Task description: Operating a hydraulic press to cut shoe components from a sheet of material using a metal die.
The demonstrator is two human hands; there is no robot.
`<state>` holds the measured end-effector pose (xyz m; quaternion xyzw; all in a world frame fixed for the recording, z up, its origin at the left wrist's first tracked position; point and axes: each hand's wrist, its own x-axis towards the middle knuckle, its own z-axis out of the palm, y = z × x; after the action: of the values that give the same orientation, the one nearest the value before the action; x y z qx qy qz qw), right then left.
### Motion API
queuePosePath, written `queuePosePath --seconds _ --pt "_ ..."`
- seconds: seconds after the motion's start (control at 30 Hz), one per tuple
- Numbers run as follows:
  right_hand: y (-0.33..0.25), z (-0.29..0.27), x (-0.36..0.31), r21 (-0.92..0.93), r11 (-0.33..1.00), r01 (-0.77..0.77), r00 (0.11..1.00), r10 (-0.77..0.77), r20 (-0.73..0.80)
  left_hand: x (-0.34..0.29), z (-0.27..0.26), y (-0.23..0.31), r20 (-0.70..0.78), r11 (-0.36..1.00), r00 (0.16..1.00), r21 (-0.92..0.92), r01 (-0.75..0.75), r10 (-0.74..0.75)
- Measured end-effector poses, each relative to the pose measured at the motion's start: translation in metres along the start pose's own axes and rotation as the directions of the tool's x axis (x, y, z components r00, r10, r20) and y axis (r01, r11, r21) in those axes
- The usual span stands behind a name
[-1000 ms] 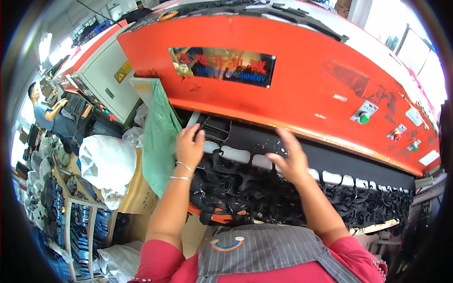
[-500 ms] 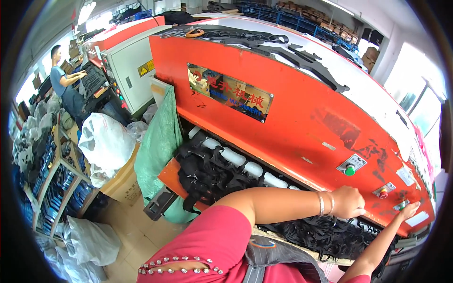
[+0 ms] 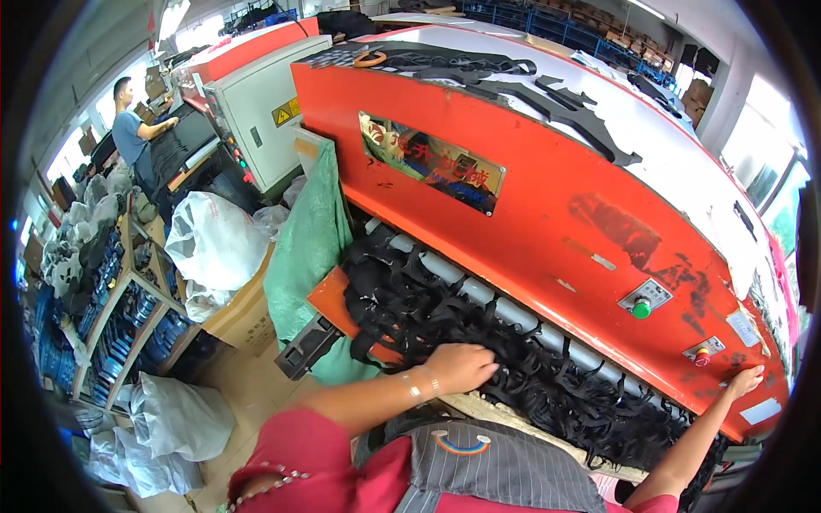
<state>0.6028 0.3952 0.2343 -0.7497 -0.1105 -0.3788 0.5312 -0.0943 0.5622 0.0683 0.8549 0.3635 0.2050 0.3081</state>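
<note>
My left hand point(image 3: 463, 368) is closed, fingers curled, against the near edge of a long heap of tangled black strips point(image 3: 410, 299). Whether a strip is inside the fingers is hidden. My right arm reaches out to the far right, where my right hand point(image 3: 746, 381) rests on the red machine's front panel point(image 3: 556, 248). Its fingers lie stretched against the panel, right of a red button point(image 3: 702, 357), and cover what is beneath them. A green button point(image 3: 641, 309) sits further left. Behind the strips runs a pale roller point(image 3: 479, 292) under the machine's lower edge.
Flat black cut pieces point(image 3: 581, 120) and an orange-handled tool point(image 3: 369, 60) lie on the machine's top. At the left stand a green sheet point(image 3: 299, 239), a carton point(image 3: 235, 321), white bags point(image 3: 175, 423) and a filled shelf point(image 3: 137, 316). Another person point(image 3: 132, 132) works at a far machine.
My left hand has moved left and back toward me, from the roller area to the near edge of the strips. The right hand stays at the panel. The roller, lumpy before, looks smooth now.
</note>
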Motion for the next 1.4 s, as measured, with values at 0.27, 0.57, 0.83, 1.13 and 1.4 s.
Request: queuePosePath --seconds 0.27,0.57,0.83,1.13,1.4 --pt "-0.199 0.001 -0.173 0.758 0.641 0.12 0.972 -0.231 0.041 -0.04 0.042 -0.014 -0.318 0.981 0.94 0.178 -0.071 0.126" --pt "-0.456 -0.075 -0.485 0.984 -0.117 0.136 0.65 -0.739 -0.178 -0.074 0.035 -0.031 -0.197 0.997 0.979 0.074 -0.037 0.051" --pt "-0.407 -0.02 -0.68 0.729 0.647 0.223 -0.315 -0.66 0.682 -0.12 -0.058 -0.072 0.166 0.853 0.979 -0.522 -0.015 0.119" --pt "-0.441 -0.029 -0.769 0.617 0.629 0.474 -0.579 -0.305 0.756 -0.117 -0.107 -0.244 -0.509 0.985 0.853 0.059 0.165 -0.112" --pt "-0.472 0.001 -0.769 0.738 0.508 0.443 -0.848 -0.03 0.53 -0.115 -0.107 -0.259 -0.457 0.987 0.879 0.012 0.16 -0.137"
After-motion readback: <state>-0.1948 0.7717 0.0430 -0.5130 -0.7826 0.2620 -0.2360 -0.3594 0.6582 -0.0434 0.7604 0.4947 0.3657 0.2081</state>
